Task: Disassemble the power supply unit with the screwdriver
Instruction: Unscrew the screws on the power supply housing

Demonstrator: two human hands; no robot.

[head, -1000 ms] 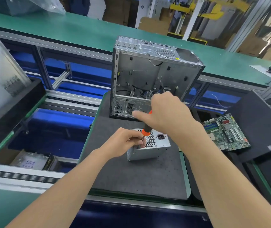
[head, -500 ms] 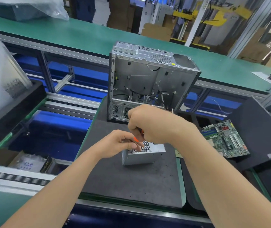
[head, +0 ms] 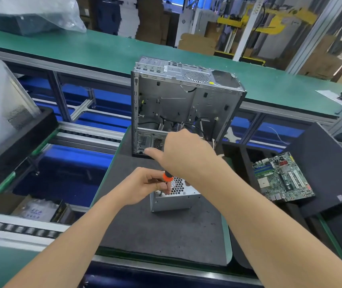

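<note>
Green benches (head: 103, 48) run across a factory floor, with cardboard boxes stacked behind them. On the near line a dark mat (head: 166, 231) carries the PSU (head: 172, 201), a small silver box with a honeycomb grille on top, lying flat near the mat's middle. Just behind it, at the mat's far edge, an open case (head: 186, 104) stands upright, its inside bare metal with a few black cables low down.

The right hand (head: 186, 154) reaches in from above, curled round the handle of the screwdriver (head: 167, 177), whose orange collar shows under the palm; one digit sticks out to the left. The tool stands nearly upright over the PSU's left top corner. The left hand (head: 143, 187) is curled too, its fingertips pinching the shaft just below the orange part, right at the PSU's top edge. Those fingers hide the tip.

To the right a motherboard (head: 282, 179) lies beside a black slab (head: 328, 163). Left of the mat, rollers (head: 20, 227) line the conveyor frame.
</note>
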